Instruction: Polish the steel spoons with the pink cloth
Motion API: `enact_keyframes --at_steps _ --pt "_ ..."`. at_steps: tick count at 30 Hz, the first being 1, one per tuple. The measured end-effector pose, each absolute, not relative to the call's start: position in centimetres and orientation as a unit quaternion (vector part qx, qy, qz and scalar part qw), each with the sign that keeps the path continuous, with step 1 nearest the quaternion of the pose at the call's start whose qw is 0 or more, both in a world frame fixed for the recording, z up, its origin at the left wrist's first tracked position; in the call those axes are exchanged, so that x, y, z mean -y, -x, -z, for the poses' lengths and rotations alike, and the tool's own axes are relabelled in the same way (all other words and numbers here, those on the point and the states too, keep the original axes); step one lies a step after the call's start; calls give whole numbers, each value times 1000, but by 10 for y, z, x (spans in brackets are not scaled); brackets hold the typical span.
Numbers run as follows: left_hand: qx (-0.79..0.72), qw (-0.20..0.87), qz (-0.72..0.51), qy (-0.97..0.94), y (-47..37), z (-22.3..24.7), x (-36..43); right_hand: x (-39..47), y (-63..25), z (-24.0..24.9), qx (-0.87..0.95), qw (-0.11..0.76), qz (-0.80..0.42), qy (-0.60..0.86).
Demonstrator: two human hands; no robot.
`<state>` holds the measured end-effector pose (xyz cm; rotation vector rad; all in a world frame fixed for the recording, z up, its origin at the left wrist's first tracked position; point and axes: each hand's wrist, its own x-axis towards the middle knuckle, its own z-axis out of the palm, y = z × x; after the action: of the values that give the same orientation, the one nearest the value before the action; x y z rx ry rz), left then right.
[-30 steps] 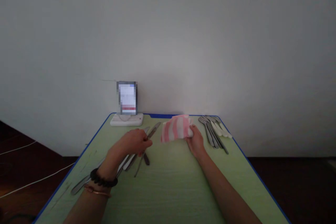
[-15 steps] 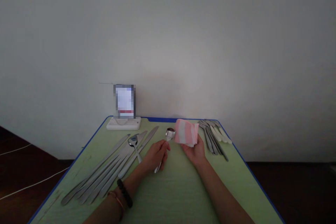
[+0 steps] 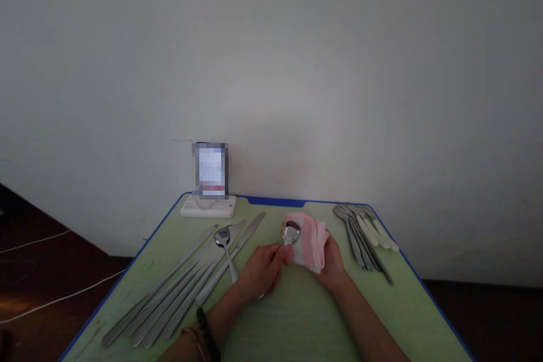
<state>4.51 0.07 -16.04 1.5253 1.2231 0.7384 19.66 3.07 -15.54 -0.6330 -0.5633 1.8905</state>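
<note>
My left hand (image 3: pixel 263 271) is closed round the handle of a metal spoon (image 3: pixel 292 232), whose bowl points away from me. A folded pink and white striped cloth (image 3: pixel 311 240) lies in my right hand (image 3: pixel 333 263), the fingers mostly hidden behind it. The spoon's bowl rests against the left part of the cloth. To the left of my left hand, another spoon (image 3: pixel 222 236) lies over several metal knives (image 3: pixel 182 288).
On the green table (image 3: pixel 292 328), at the right, lie several spoons and other utensils (image 3: pixel 360 243), some with white handles (image 3: pixel 383 235). A lit phone (image 3: pixel 211 169) stands on a white base (image 3: pixel 207 207) at the back left. A wall rises behind.
The spoon's bowl has moved right, from beside the cloth to in front of it. The cloth has turned and bent round in my right hand. The view has shifted slightly.
</note>
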Motion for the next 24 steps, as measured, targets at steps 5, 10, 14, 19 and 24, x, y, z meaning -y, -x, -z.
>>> enact_keyframes --at_steps 5,10,14,19,24 --pt "-534 479 -284 -636 -47 155 0 -32 -194 151 265 497 -784 261" --pt "-549 456 -287 -639 -49 154 1 -30 -195 152 227 543 -760 276" --pt "-557 457 -281 -634 -49 156 1 -26 -194 153 212 550 -763 265" --pt "-574 424 -247 -655 -49 156 -1 -27 -194 157 210 523 -784 259" --pt "-588 378 -231 -677 -51 158 -2 -33 -200 165 157 542 -772 292"
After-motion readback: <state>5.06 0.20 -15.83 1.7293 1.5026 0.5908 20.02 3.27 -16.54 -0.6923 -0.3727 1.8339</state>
